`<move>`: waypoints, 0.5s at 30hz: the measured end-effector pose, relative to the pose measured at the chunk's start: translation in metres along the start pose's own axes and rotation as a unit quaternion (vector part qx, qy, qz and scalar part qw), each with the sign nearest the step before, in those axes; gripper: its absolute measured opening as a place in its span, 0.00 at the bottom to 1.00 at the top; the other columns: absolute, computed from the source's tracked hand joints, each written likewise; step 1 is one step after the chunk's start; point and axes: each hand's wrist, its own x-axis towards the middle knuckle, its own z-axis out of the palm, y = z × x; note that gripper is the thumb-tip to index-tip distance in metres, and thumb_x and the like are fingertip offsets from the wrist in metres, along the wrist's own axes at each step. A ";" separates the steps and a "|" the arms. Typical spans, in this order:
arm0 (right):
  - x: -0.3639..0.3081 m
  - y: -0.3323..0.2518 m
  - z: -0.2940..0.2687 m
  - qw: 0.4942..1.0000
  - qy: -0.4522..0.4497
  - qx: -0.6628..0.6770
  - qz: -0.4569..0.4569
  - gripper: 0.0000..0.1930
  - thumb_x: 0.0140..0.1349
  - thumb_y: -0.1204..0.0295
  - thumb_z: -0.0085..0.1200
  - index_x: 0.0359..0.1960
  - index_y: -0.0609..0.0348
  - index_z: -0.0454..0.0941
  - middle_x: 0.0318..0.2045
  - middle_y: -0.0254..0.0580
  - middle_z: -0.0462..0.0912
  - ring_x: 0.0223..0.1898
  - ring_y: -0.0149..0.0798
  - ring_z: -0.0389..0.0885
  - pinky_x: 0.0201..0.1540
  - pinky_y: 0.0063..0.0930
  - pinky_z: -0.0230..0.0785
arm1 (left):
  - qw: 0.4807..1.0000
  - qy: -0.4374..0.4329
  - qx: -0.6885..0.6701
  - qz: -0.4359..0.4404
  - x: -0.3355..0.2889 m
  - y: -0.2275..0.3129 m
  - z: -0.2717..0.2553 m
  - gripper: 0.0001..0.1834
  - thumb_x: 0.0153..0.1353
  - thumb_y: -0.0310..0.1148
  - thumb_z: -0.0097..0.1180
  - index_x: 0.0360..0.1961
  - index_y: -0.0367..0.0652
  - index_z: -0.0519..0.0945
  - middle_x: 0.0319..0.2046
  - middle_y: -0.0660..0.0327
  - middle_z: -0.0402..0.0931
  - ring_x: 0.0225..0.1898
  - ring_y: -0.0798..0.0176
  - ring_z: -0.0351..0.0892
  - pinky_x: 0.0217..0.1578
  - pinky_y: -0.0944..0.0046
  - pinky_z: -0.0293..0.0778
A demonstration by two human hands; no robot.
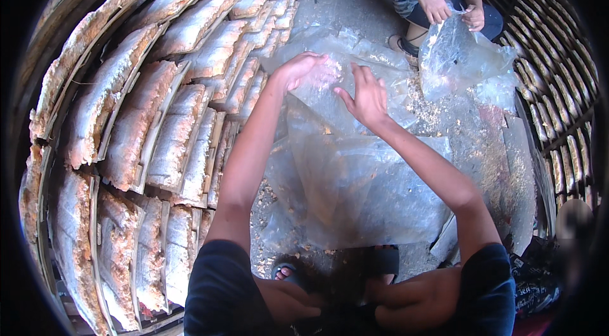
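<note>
A large clear plastic sheet [355, 190] lies crumpled and spread over the ground in front of me, with more thin plastic bunched at its far end. My left hand [301, 71] is over that far end, fingers stretched to the right beside a bright, whitish-pink patch of plastic [327, 75]. Whether it touches the plastic is hard to make out. Just to the right is my right hand [368, 96], fingers and thumb apart, above the bunched plastic with nothing visible in it. A gap separates the two hands.
Rows of slatted racks with crusty white-and-orange slabs [171, 139] rise on the left; similar racks [545, 82] line the right. Across from me, another person's hands [438, 9] hold up a clear plastic bag [453, 60]. Pale crumbs [453, 120] litter the ground.
</note>
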 end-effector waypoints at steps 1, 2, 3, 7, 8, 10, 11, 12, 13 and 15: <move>0.001 0.001 0.008 0.992 -0.024 0.055 0.111 0.27 0.50 0.57 0.59 0.49 0.58 0.70 0.37 0.43 0.76 0.38 0.42 0.75 0.41 0.35 0.65 | 1.000 -0.002 -0.021 -0.002 0.002 -0.004 0.000 0.20 0.65 0.40 0.40 0.50 0.35 0.69 0.45 0.52 0.74 0.45 0.59 0.76 0.43 0.60 0.75; 0.003 0.003 0.015 0.973 -0.087 0.109 0.185 0.26 0.50 0.56 0.57 0.47 0.59 0.71 0.35 0.50 0.77 0.38 0.48 0.76 0.40 0.37 0.67 | 0.999 -0.003 -0.036 0.002 0.006 -0.007 0.000 0.20 0.65 0.40 0.39 0.50 0.35 0.69 0.46 0.52 0.73 0.46 0.58 0.75 0.43 0.60 0.74; 0.008 0.010 0.020 0.942 -0.153 0.164 0.251 0.25 0.50 0.54 0.56 0.44 0.60 0.73 0.33 0.57 0.78 0.38 0.54 0.77 0.39 0.40 0.69 | 0.997 0.001 -0.077 -0.004 0.009 -0.012 0.002 0.19 0.65 0.40 0.39 0.46 0.36 0.71 0.41 0.54 0.75 0.42 0.60 0.76 0.41 0.61 0.75; 0.013 0.019 0.042 0.934 -0.147 0.205 0.252 0.23 0.51 0.50 0.54 0.30 0.63 0.79 0.21 0.48 0.79 0.25 0.39 0.78 0.31 0.33 0.69 | 0.997 0.010 -0.067 0.026 0.021 -0.032 0.011 0.17 0.66 0.40 0.39 0.41 0.39 0.74 0.35 0.58 0.76 0.36 0.63 0.77 0.37 0.62 0.74; 0.013 0.020 0.046 0.907 -0.145 0.263 0.294 0.22 0.52 0.53 0.54 0.30 0.63 0.79 0.21 0.45 0.79 0.25 0.36 0.77 0.30 0.32 0.69 | 0.998 0.012 -0.044 0.031 0.023 -0.033 0.013 0.17 0.66 0.40 0.39 0.41 0.39 0.74 0.35 0.58 0.76 0.36 0.64 0.77 0.37 0.62 0.74; 0.015 0.020 0.050 0.859 -0.146 0.338 0.355 0.19 0.54 0.57 0.55 0.31 0.64 0.79 0.22 0.41 0.79 0.25 0.31 0.77 0.29 0.29 0.70 | 0.996 0.004 -0.075 0.050 0.025 -0.035 0.014 0.18 0.66 0.40 0.39 0.43 0.37 0.73 0.35 0.59 0.75 0.36 0.64 0.76 0.37 0.62 0.73; 0.016 0.020 0.051 0.846 -0.130 0.365 0.365 0.17 0.54 0.59 0.55 0.31 0.65 0.79 0.22 0.40 0.79 0.25 0.30 0.77 0.29 0.27 0.70 | 0.998 0.014 -0.050 0.042 0.026 -0.036 0.014 0.18 0.66 0.41 0.39 0.44 0.37 0.72 0.37 0.58 0.75 0.37 0.63 0.76 0.38 0.62 0.73; 0.017 0.020 0.052 0.831 -0.116 0.388 0.381 0.16 0.55 0.61 0.55 0.31 0.66 0.79 0.22 0.39 0.79 0.25 0.29 0.77 0.28 0.25 0.71 | 0.999 0.018 -0.019 0.038 0.027 -0.036 0.014 0.19 0.66 0.41 0.39 0.45 0.36 0.71 0.38 0.57 0.75 0.38 0.63 0.76 0.39 0.61 0.72; 0.018 0.020 0.053 0.811 -0.109 0.423 0.388 0.15 0.55 0.64 0.55 0.31 0.67 0.79 0.23 0.40 0.79 0.25 0.29 0.77 0.29 0.24 0.71 | 0.999 0.022 0.011 0.033 0.028 -0.037 0.015 0.19 0.65 0.41 0.39 0.47 0.36 0.71 0.40 0.56 0.74 0.40 0.62 0.75 0.41 0.60 0.72; 0.019 0.023 0.053 0.772 -0.094 0.472 0.414 0.13 0.55 0.68 0.55 0.33 0.70 0.78 0.25 0.41 0.80 0.26 0.30 0.77 0.29 0.22 0.72 | 0.999 0.033 0.021 0.019 0.029 -0.041 0.018 0.19 0.66 0.40 0.39 0.46 0.35 0.71 0.40 0.57 0.74 0.40 0.63 0.76 0.41 0.61 0.73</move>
